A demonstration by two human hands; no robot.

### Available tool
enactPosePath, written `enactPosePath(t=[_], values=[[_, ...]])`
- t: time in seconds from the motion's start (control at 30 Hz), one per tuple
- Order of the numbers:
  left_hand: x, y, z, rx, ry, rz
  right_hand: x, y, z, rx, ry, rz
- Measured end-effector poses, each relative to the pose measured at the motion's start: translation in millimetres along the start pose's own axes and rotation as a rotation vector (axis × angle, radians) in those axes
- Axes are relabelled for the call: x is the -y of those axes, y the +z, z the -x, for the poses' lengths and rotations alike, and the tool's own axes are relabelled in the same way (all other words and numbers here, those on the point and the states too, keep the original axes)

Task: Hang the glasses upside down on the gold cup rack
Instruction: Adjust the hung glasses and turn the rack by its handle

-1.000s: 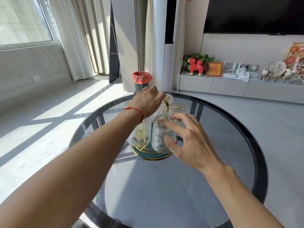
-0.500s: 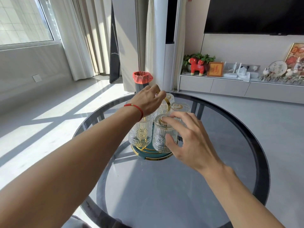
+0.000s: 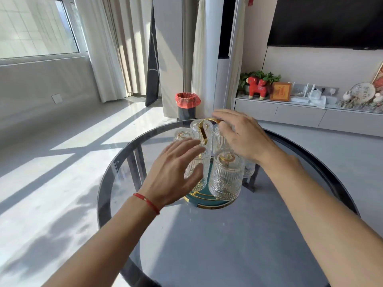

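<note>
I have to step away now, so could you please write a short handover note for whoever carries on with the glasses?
Left hand: open, fingers spread against the near-left glass, not closed on it.
Right hand: at the rack's gold loop handle, over the far-right glass; its grip is hidden.
Gold cup rack: stands on the round glass table.
Done: every glass in view hangs upside down, including the front one.
Left: none seen loose on the table; just check each sits steady.

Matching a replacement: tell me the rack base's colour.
Teal with gold rim; rack base, head view.
</note>
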State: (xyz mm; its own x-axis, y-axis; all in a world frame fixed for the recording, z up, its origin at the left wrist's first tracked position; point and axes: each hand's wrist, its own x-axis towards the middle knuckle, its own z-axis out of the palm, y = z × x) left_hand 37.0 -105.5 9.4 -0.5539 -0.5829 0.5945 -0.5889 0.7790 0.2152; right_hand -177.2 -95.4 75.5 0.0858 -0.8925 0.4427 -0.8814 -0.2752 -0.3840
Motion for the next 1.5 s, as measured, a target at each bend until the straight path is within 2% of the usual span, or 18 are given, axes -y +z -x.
enactPosePath(t=[0.07, 0.27, 0.57, 1.07, 1.27, 1.37, 1.5], values=[[1.8, 4.2, 4.4, -0.001, 0.026, -0.032, -1.6, 0.1, -4.2, 0.042, 0.001, -0.014], [9.7, 12.0, 18.9, -0.078, 0.042, 0.018, -5.5, 5.1, 1.9, -0.002, 0.022, -0.069], [9.7, 8.0, 30.3, -0.138, -0.021, 0.0, -4.3, 10.4, 2.1, -0.02, 0.058, -0.106], [8.7, 8.1, 30.2, -0.127, -0.031, 0.02, -8.6, 15.9, 1.8, -0.01, 0.038, -0.05], [10.4, -1.2, 15.8, -0.176, -0.085, 0.123, -7.2, 14.6, 12.5, -0.09, -0.025, 0.003], [21.5, -11.5, -4.0, -0.132, -0.155, 0.182, -6.5, 14.1, 14.2, -0.077, -0.052, -0.008], [42.5, -19.0, -29.9, -0.001, -0.143, 0.243, -5.9, 11.4, 15.0, -0.037, -0.052, -0.058]])
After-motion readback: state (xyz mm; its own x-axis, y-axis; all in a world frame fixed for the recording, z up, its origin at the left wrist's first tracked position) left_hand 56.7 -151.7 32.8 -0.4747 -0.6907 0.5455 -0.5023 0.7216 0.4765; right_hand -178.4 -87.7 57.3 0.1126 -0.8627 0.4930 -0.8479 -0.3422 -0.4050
